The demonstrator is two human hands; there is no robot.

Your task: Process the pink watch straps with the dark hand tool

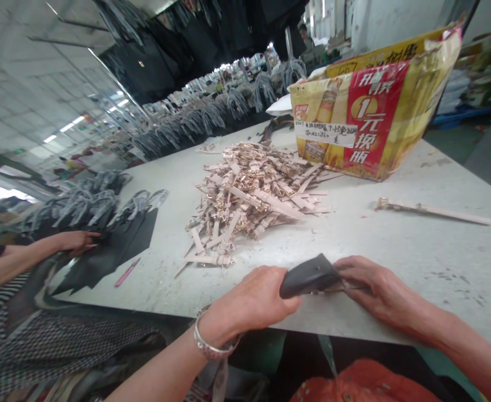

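Near the front edge of the table, my left hand (pixel 257 298) is closed round the left end of a small black leather-like piece (pixel 310 276), with the thumb underneath. My right hand (pixel 375 290) pinches at the other end of the same piece, fingers partly hidden behind it. Something thin shows below the piece, too blurred to name. Beyond my hands lies a heap of beige straps with gold-coloured buckles (pixel 249 192). One single beige strap (pixel 438 212) rests apart on the right.
A worn yellow and red cardboard box (pixel 333 123) stands behind the heap on the pale table (pixel 417 268). At left, a co-worker's hand (pixel 78 241) touches black panels (pixel 124 245), with a pink-handled tool (pixel 127 273) beside them. Black bags (pixel 153 61) hang at the back.
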